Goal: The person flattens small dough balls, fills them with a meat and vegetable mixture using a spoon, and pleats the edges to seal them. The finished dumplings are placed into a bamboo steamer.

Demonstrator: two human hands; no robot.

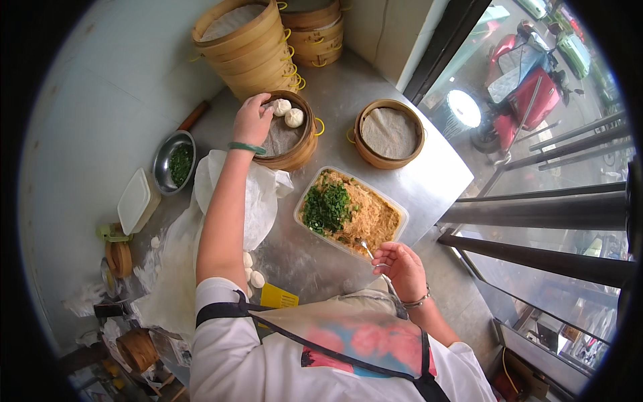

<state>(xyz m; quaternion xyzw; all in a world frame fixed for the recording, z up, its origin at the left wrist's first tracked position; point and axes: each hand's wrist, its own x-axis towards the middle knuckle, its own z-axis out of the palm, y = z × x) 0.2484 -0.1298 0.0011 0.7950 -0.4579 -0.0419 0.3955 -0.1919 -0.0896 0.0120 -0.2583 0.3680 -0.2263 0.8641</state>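
My left hand [252, 119], with a green bangle at the wrist, reaches over the near-left rim of a bamboo steamer [294, 160]. Its fingertips are beside a white pleated bun [280, 107], and a second bun [294, 117] sits next to that one on the cloth liner. The palm side is hidden, so I cannot tell whether a bun is under it. My right hand [402, 266] loosely holds a metal spoon [367, 248] by its long handle. The spoon's tip is in shredded filling [374, 206] topped with chopped green onion [326, 207], inside a clear plastic tub [405, 213].
Another cloth-lined steamer [392, 133] stands at right. Tall steamer stacks [246, 55] rise behind. Along the left are a metal bowl [173, 162] of chopped greens, a lidded box [138, 201] and floured cloth [176, 271]. Dough pieces [256, 279] lie near a yellow scraper [279, 296]. Window bars [542, 206] border the right.
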